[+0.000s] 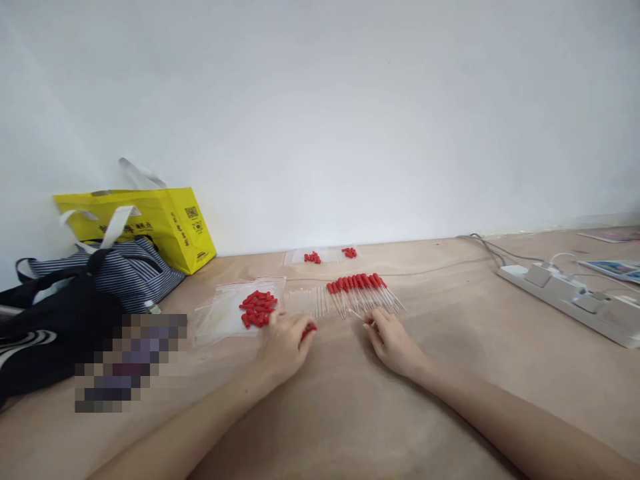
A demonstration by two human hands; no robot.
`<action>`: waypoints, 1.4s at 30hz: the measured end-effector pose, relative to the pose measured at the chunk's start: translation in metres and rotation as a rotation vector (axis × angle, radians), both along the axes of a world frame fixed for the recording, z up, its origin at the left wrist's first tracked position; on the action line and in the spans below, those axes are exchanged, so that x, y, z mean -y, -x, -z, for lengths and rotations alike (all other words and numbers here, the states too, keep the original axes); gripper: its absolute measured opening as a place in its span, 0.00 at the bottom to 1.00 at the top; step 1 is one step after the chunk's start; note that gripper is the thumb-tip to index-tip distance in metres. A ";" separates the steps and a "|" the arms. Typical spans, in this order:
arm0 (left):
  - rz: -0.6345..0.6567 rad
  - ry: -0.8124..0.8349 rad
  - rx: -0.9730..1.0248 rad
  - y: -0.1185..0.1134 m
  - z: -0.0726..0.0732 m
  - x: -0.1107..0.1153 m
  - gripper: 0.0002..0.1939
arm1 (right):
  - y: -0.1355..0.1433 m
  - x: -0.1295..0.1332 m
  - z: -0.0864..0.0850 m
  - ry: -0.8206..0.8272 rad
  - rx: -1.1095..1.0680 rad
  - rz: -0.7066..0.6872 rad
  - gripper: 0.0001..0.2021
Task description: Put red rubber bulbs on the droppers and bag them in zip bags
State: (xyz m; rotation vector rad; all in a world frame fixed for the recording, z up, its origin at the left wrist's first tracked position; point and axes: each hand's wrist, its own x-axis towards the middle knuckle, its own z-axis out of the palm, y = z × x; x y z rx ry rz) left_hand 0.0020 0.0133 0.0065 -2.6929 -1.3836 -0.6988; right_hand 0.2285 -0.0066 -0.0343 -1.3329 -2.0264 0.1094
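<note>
My left hand [286, 339] is closed, with a red rubber bulb [309, 330] between its thumb and fingers. My right hand [393, 339] pinches a thin, clear dropper tube [356, 313] that points left toward my left hand. Behind the right hand lies a row of droppers [356, 283], their red bulbs facing the wall. Left of that row, bare dropper tubes [315, 301] lie side by side. A pile of loose red bulbs [259, 307] rests on a clear plastic bag [220, 312], close behind my left hand.
Near the wall, another clear bag [330, 256] bears two small groups of red bulbs. A yellow bag [185, 230], a striped bag [145, 270] and a black bag [65, 320] stand at left, near a pixelated item [133, 363]. A white power strip [570, 303] with plugs lies at right.
</note>
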 end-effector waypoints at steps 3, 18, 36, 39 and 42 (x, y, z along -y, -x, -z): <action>0.096 0.076 0.028 -0.006 0.016 0.013 0.05 | -0.001 0.004 0.002 0.018 -0.006 -0.080 0.06; -0.033 0.109 0.086 -0.005 0.022 0.012 0.07 | 0.016 0.007 -0.004 -0.044 0.106 -0.159 0.07; -0.062 0.178 0.229 -0.006 0.025 0.008 0.10 | 0.038 0.014 -0.004 -0.138 0.088 -0.124 0.10; -0.073 0.227 0.269 -0.006 0.025 0.007 0.11 | 0.042 0.016 -0.003 -0.142 0.099 -0.129 0.11; -0.079 0.249 0.306 -0.005 0.025 0.007 0.12 | 0.044 0.018 -0.003 -0.149 0.114 -0.140 0.10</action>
